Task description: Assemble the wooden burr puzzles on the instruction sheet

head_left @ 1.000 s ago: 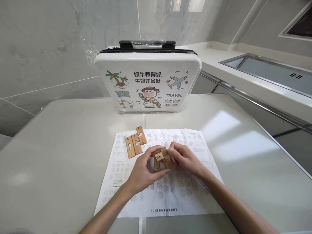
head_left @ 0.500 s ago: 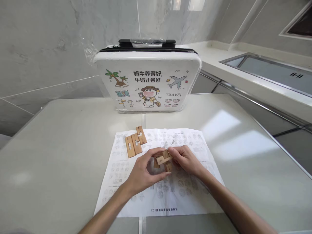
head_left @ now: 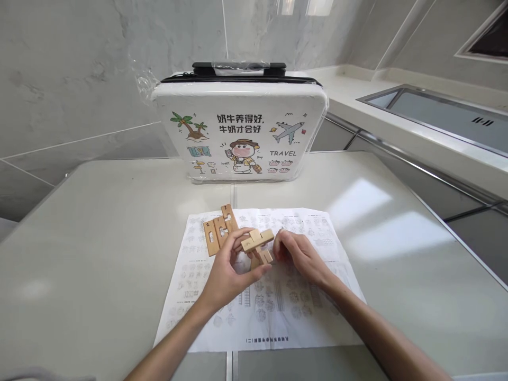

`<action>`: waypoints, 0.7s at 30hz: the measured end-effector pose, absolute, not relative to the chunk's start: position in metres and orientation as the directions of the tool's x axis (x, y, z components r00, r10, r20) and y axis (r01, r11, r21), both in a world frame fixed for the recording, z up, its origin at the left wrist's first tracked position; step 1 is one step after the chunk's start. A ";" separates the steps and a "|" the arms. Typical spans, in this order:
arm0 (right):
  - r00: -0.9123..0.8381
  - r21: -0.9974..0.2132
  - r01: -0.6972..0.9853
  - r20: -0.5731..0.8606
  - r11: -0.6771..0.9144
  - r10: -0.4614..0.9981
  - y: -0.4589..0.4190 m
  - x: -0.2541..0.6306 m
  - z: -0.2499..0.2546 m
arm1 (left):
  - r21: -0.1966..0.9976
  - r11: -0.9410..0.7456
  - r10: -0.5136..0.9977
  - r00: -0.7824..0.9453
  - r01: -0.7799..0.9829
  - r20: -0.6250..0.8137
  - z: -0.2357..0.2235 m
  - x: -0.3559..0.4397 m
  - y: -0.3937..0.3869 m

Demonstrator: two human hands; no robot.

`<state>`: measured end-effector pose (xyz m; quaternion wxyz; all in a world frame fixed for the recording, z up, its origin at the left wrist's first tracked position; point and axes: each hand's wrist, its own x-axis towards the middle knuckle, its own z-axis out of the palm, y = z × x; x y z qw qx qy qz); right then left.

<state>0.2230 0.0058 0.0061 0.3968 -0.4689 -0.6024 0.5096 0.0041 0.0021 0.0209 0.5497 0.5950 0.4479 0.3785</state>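
- Wooden cluster (head_left: 254,244), made of interlocked bars, sits in the air above the printed sheet (head_left: 273,330), between the two hands and nearer the left.
- Left hand (head_left: 228,272) pinches it, index finger along the far side and thumb beneath the near side.
- The cluster's upper bar has its long axis running mostly left to right, tilted so that the right end points up and away, just above the level of the right fingertips.
- A lower piece juts out toward the near right, close to the left thumb's tip.
- Right hand (head_left: 299,256) lies just to the right of the cluster, fingers curled inward; whether they pinch anything or touch the wood, I cannot tell.
- Three flat wooden pieces (head_left: 211,239) lie at the sheet's far-left corner, side by side, the rightmost offset farther away; the left hand is the nearer one to them.
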 end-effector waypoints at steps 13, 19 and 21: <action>-0.527 -0.669 0.474 0.306 0.572 0.793 0.003 0.215 -0.001 | 0.997 0.071 0.965 0.252 0.013 -0.072 0.019 0.006 0.004; -0.512 -0.680 0.470 0.310 0.563 0.801 0.003 0.215 -0.002 | 0.997 0.074 0.965 0.252 0.014 -0.075 0.020 0.008 0.005; -0.494 -0.718 0.435 0.315 0.544 0.811 0.003 0.215 0.000 | 0.997 0.074 0.965 0.252 0.016 -0.075 0.021 0.008 0.005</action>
